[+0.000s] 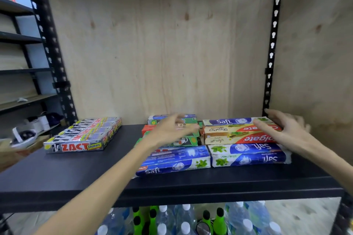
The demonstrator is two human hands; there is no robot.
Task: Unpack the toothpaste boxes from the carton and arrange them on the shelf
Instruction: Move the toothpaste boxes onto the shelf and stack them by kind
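— Reaching over the shelf [57, 175] with both hands now?

— Yes. Left hand [168, 129] spread above the middle stack of toothpaste boxes [172, 158], fingers fairly straight, gripping nothing as far as visible; blurred, so touching or hovering cannot be told. Right hand [284, 129] resting with straight fingers on the far right end of the Colgate boxes [236, 135], no curl around them.

— And the long axis of those boxes?

— Running left to right, across both forearms. Right stack lying just under and left of the right hand, between the two hands; probably ready for a sideways push to square the row.

— Anything further away?

— Silver ZACT pack [82, 137] well apart, to the left of the left hand. Carton not visible. Bottles [183, 219] below the shelf.
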